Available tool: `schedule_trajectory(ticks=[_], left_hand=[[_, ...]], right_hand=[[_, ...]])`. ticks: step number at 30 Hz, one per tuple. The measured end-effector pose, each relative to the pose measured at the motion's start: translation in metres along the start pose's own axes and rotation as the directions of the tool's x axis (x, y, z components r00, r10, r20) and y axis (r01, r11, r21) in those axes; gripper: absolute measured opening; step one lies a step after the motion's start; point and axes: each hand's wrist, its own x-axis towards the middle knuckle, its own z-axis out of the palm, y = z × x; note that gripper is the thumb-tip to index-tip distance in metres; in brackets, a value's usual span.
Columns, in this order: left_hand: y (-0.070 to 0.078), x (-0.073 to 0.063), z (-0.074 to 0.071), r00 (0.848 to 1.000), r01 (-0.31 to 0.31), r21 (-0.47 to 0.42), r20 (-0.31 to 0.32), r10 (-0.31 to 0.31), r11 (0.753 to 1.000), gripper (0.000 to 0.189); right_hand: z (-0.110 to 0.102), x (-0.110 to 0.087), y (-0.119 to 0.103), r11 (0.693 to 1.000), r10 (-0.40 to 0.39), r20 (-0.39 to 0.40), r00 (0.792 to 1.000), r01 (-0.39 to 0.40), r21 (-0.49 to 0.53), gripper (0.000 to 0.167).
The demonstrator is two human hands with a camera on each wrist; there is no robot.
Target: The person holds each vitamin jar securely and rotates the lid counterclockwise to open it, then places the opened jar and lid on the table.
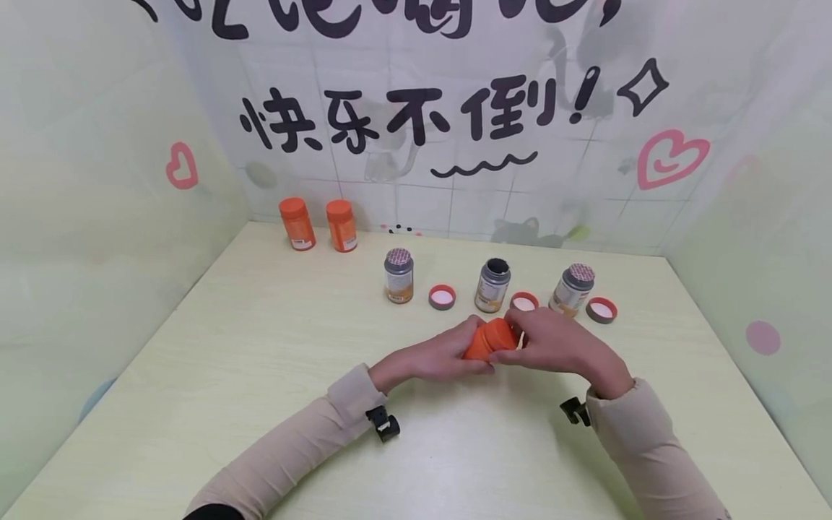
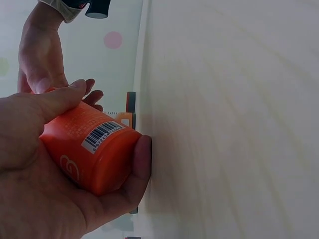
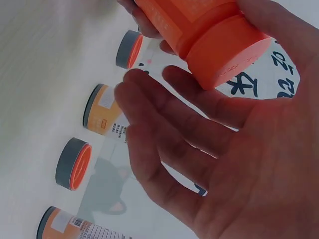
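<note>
An orange bottle (image 1: pixel 479 345) is held tilted above the table between my two hands. My left hand (image 1: pixel 445 354) grips its body, thumb on one side and fingers round the base; a barcode label (image 2: pixel 102 135) faces the left wrist view. At the other end, my right hand (image 1: pixel 562 343) has thumb and index finger on either side of the orange cap (image 3: pixel 227 52), which sits on the bottle. The other right fingers curve loosely beside it. Beyond the right hand stands a grey bottle (image 1: pixel 572 291) with a patterned seal, partly hidden by that hand.
Another sealed grey bottle (image 1: pixel 399 280) and one with a dark, open mouth (image 1: pixel 492 290) stand further left. Red-and-grey caps lie inside up: one cap (image 1: pixel 442 297), a second (image 1: pixel 523 301) and a third (image 1: pixel 601 310). Two orange bottles (image 1: pixel 297 225) stand at the back left, by the printed wall.
</note>
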Motion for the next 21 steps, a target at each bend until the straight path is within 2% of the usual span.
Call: schedule_trajectory(ticks=[5,12,17,21], left_hand=[[-0.0006,-0.0008,-0.0002,1.000,0.002,0.001,0.007,-0.002,1.000,0.045],[0.0009,-0.0020,-0.0011,1.000,0.026,-0.001,0.009,-0.026,1.000,0.053],[0.0004,-0.0016,-0.0011,1.000,0.029,0.002,0.010,-0.029,1.000,0.051],[0.0009,-0.0012,-0.0011,1.000,0.021,0.007,0.006,-0.021,1.000,0.048]], right_hand=[[-0.0002,0.0005,-0.0020,0.999,-0.032,-0.004,0.999,0.033,0.025,0.042],[-0.0010,0.0016,-0.0073,0.993,-0.088,-0.077,0.993,0.093,0.072,0.033],[-0.0041,-0.0008,-0.0037,0.997,-0.061,-0.033,0.998,0.062,0.055,0.046],[-0.0074,-0.0040,0.0003,0.998,-0.050,0.004,0.999,0.050,0.028,0.046]])
